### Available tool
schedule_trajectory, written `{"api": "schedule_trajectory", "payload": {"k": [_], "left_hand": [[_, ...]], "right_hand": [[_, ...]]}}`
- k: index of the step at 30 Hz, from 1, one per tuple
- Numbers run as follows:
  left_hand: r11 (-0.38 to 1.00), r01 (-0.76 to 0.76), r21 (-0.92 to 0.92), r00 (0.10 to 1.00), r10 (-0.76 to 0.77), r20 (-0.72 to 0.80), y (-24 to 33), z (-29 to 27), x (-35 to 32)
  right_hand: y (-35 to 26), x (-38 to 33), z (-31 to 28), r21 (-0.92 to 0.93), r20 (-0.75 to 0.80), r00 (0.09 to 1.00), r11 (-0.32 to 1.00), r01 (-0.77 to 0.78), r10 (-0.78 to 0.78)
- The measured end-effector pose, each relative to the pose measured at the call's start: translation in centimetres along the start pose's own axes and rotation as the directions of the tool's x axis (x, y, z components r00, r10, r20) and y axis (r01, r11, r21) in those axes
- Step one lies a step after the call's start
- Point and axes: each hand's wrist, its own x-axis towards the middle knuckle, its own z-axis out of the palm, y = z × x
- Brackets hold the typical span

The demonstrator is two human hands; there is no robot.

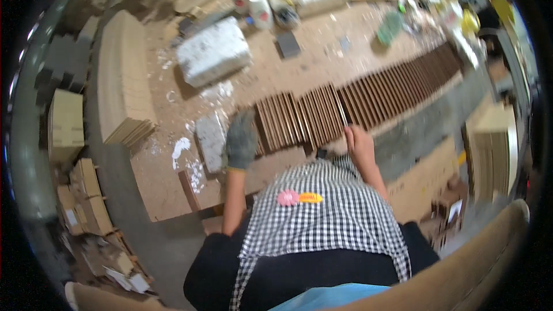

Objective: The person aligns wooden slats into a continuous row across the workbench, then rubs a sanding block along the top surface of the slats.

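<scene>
- At the near edge of the workbench (322, 52), we see a long row of dark brown wooden slats (368, 98) standing on edge, curving from the middle toward the far right.
- The left hand (240, 140), in a grey glove, rests against the row's left end; we cannot tell whether it grips anything.
- The bare right hand (358, 141) pinches one slat near the row's middle.
- A white foam block (213, 52) lies further back, with white bottles (253, 3) behind it.
</scene>
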Motion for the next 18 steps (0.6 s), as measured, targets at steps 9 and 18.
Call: {"api": "schedule_trajectory", "payload": {"k": [9,18], "left_hand": [[0.971,0.048,-0.235,0.994,-0.024,0.106,-4.4,4.9,7.3],[0.858,0.509,-0.069,0.855,-0.494,0.157,-13.2,-3.5,-1.5]], "right_hand": [[1.1,-0.6,4.3,-0.142,0.322,0.936,0.985,-0.101,0.143],[3.4,-1.3,3.5,-0.251,0.255,0.940,0.955,-0.160,0.225]]}}
